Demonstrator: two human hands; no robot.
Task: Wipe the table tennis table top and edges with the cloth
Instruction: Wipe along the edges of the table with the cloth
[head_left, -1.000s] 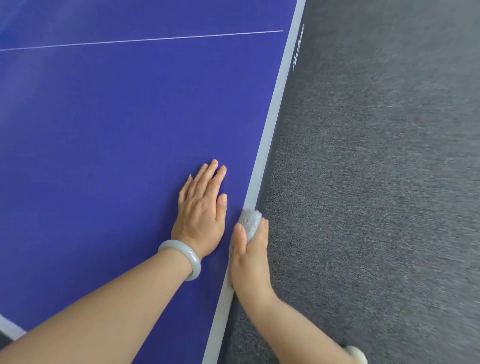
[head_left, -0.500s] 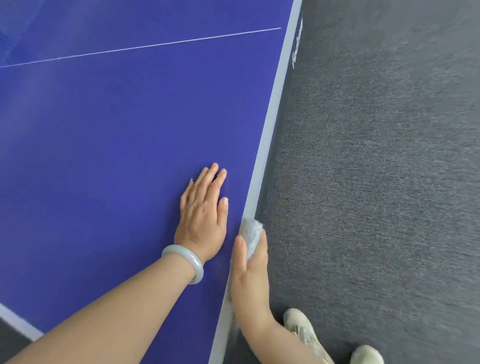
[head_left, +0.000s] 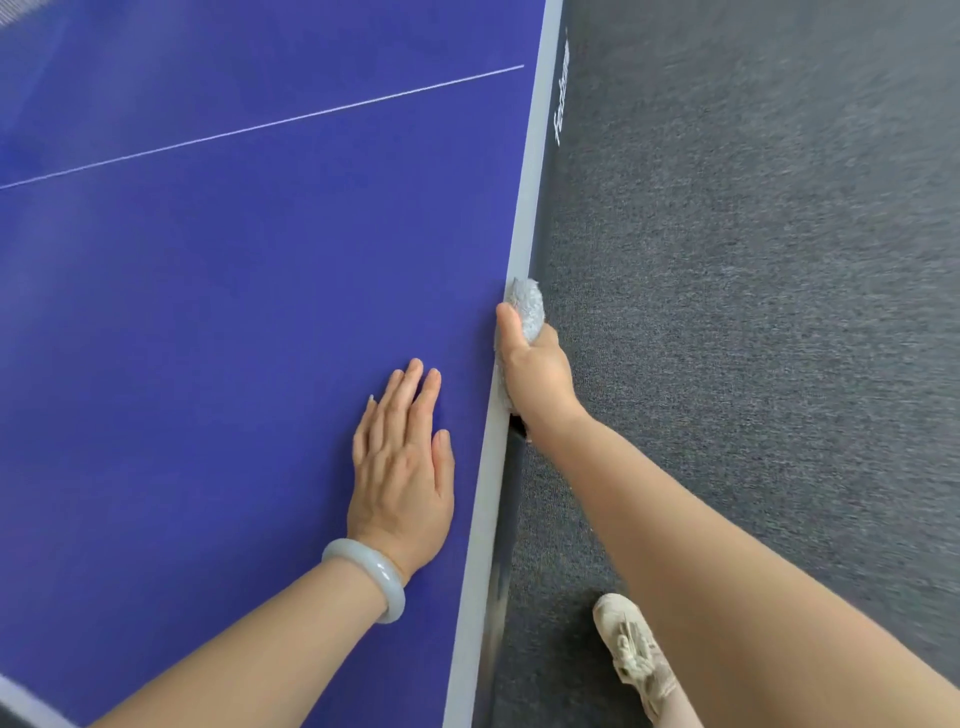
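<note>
Our left hand (head_left: 402, 467) lies flat on the table tennis table (head_left: 208, 312), palm down, fingers straight and close together, with a pale bracelet (head_left: 371, 574) at the wrist. Our right hand (head_left: 535, 374) reaches along the table's side. Its thumb is on top by the grey-white border (head_left: 522, 208) and its other fingers curl over the rim, hidden from us, gripping the cloth (head_left: 527, 306) — a pale, bunched wad pressed against the edge and sticking out ahead of the thumb. The top is deep blue, crossed by a thin white line (head_left: 260, 127); the white lettering on the dark side face is too blurred for us to read. Dark grey carpet (head_left: 753, 312) runs beside the table, with one light shoe (head_left: 631, 644) on it below the right forearm. Half a second ago the cloth sat beside the left palm; now it is past the left fingertips, farther along the edge — the left hand has stayed put.
</note>
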